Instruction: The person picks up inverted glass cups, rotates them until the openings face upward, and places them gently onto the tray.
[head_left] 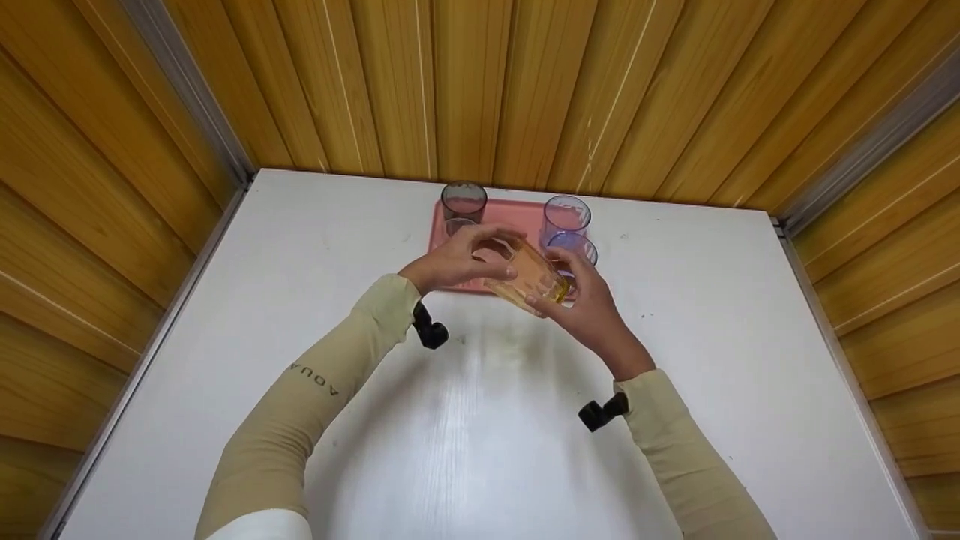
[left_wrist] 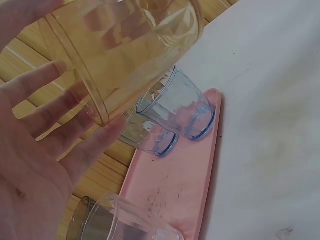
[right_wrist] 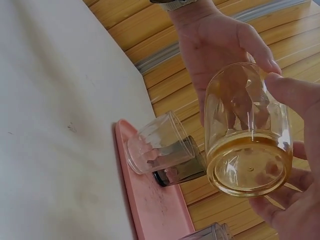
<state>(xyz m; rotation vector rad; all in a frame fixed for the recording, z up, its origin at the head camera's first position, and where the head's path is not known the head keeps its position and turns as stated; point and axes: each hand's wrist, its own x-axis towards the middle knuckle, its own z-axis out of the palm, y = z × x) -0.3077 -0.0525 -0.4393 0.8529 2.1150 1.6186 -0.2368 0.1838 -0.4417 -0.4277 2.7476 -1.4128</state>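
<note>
A transparent amber drinking glass [head_left: 531,274] is held tilted in the air above the near part of a pink tray [head_left: 514,214]. My right hand [head_left: 589,300] grips it near the base, with the thumb on its near side and fingers round the far side. My left hand [head_left: 466,259] holds the rim end between thumb and fingertips. In the right wrist view the thick round base of the amber glass [right_wrist: 250,167] faces the camera. The left wrist view shows left-hand fingertips [left_wrist: 116,127] touching its rim.
On the tray's left stand a dark grey glass [head_left: 465,201] and a clear glass [right_wrist: 157,145]. Two bluish glasses [left_wrist: 187,112] stand on its right. The tray lies on a white table [head_left: 480,420], near wood-look panel walls [head_left: 465,90].
</note>
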